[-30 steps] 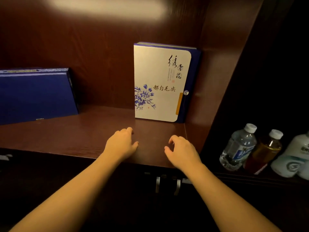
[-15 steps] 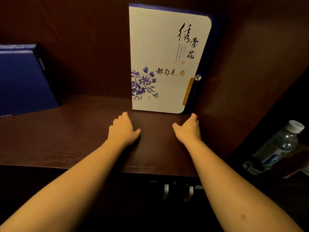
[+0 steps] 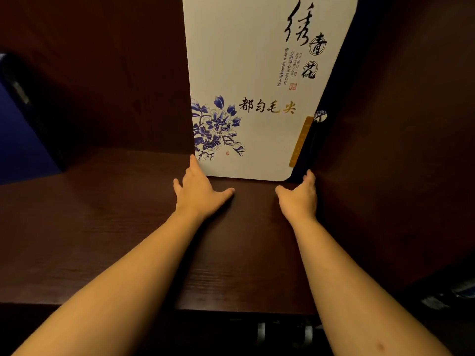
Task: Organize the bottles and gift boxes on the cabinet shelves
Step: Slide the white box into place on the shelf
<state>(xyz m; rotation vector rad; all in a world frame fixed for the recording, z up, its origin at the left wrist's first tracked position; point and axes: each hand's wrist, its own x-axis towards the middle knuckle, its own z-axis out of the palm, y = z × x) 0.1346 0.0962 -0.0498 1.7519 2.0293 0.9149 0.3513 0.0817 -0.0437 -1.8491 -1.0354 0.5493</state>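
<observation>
On dark grained shelf, glossy round-cornered gift box.

2 bare forearms enter from the lower edge of the frame — one from the lower left, one from the lower right — narrowing toward the wrists near the centre. Neither carries a sleeve, watch, bracelet or ring that can be seen. The bare left hand and the bare right hand wear no gloves. A small darker mark sits on the right forearm near the lower right of the frame — too small to identify.
</observation>
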